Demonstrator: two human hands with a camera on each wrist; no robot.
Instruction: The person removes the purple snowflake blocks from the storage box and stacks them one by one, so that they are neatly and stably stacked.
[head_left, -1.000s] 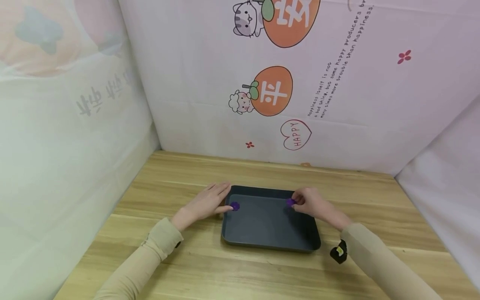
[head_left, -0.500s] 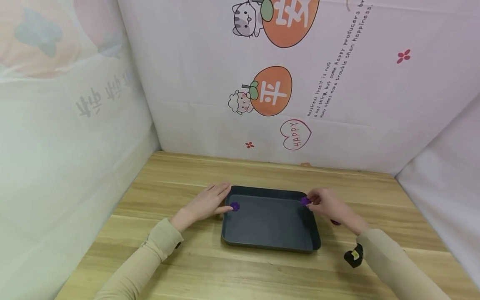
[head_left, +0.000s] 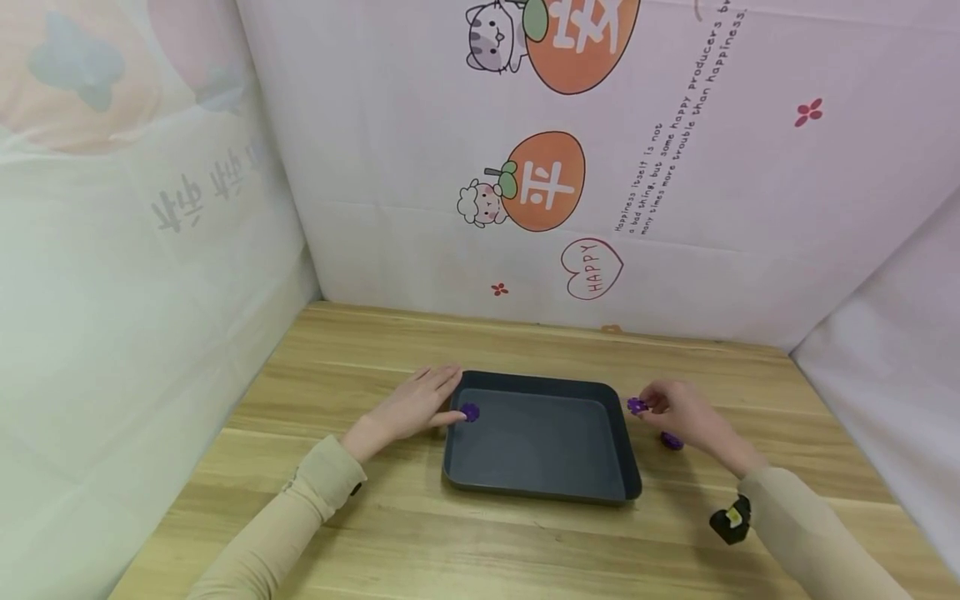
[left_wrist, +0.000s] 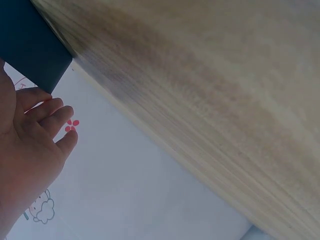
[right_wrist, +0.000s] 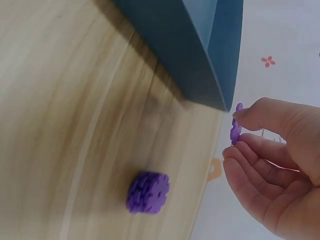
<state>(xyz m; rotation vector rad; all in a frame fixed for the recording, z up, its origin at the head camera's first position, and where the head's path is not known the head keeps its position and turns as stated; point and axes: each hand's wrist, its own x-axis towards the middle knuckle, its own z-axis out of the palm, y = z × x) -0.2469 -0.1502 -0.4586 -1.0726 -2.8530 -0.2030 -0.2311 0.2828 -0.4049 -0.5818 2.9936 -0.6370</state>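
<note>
My left hand lies over the left rim of the dark grey tray, fingers extended along its back left corner. Its thumb reaches inside, the tip right at a purple notched disc in the tray. In the left wrist view, the fingertips touch the tray's outer side, and the thumb is hidden behind it. My right hand pinches a second purple notched disc between thumb and forefinger, just right of the tray's right rim. The right wrist view shows this disc edge-on.
A small stack of purple notched discs stands on the wooden table, right of the tray and below my right hand. A printed white cloth hangs behind the table, with white cloth also at both sides.
My right hand has moved rightward with its disc, from over the tray to beyond its right rim. The stack on the table has come into view. My left hand stays in place.
</note>
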